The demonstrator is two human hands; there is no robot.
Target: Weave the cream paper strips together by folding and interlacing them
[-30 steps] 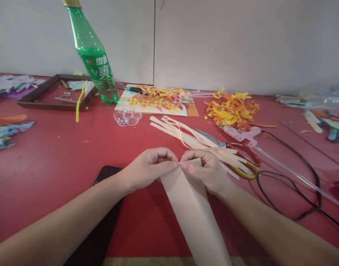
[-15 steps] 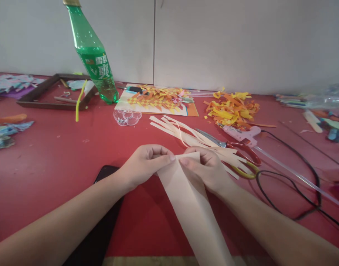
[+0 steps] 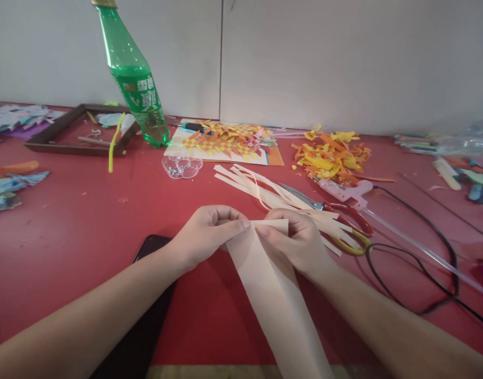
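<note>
Between my hands is a long cream paper strip (image 3: 273,295), creased lengthwise, its lower end running toward me past the bottom of the view. My left hand (image 3: 212,234) is closed, pinching the top edge of the strip between thumb and fingers. Close beside it, my right hand (image 3: 298,239) pinches the same edge, with a corner of the paper standing out over its fingers. Just beyond lie several thin cream paper strips (image 3: 241,184) and scissors (image 3: 346,216) with red and yellow handles, partly under the strips.
A pink glue gun (image 3: 346,192) with a black cable (image 3: 431,231) lies at right. Behind are orange and yellow paper scraps (image 3: 332,155) and a woven paper piece (image 3: 225,142). A green bottle (image 3: 136,87), a dark frame (image 3: 67,151) and a black phone (image 3: 152,243) are at left.
Almost nothing differs. The right hand and the top corner of the paper have shifted very slightly to the right; both pinches hold.
</note>
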